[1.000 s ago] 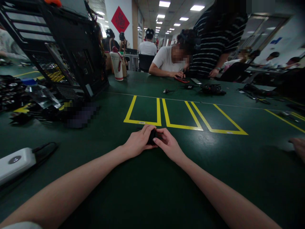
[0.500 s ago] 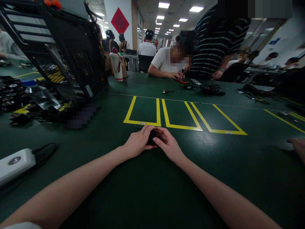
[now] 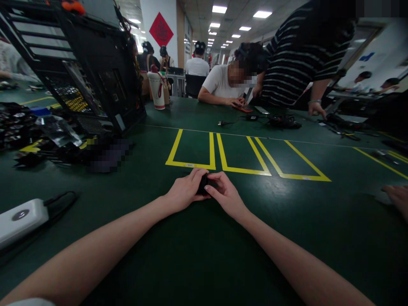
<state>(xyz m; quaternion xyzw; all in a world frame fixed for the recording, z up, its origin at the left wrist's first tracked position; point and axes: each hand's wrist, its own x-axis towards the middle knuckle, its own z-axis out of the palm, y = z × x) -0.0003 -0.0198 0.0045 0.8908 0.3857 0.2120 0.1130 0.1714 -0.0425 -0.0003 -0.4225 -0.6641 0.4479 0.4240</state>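
Note:
Between my two hands is a small black block-like object (image 3: 202, 185), mostly covered by fingers, so its kind does not show. My left hand (image 3: 186, 189) wraps over it from the left, fingers on its top and thumb low at its near side. From the right, my right hand (image 3: 225, 191) meets it with thumb and fingertips closed against its side. Both hands rest low over the dark green table (image 3: 204, 255), just in front of yellow tape outlines (image 3: 191, 165).
A black computer case (image 3: 108, 85) stands at the left, with a plastic bottle (image 3: 57, 127) by it. Nearer lies a white power strip (image 3: 24, 221). A paper cup (image 3: 157, 90), coiled black cables (image 3: 283, 120) and co-workers are farther back. Another person's hand (image 3: 397, 195) is at the right edge.
My hands and the black object stay almost still. The standing person in the striped shirt has shifted right, an arm now reaching down towards the cables on the far right.

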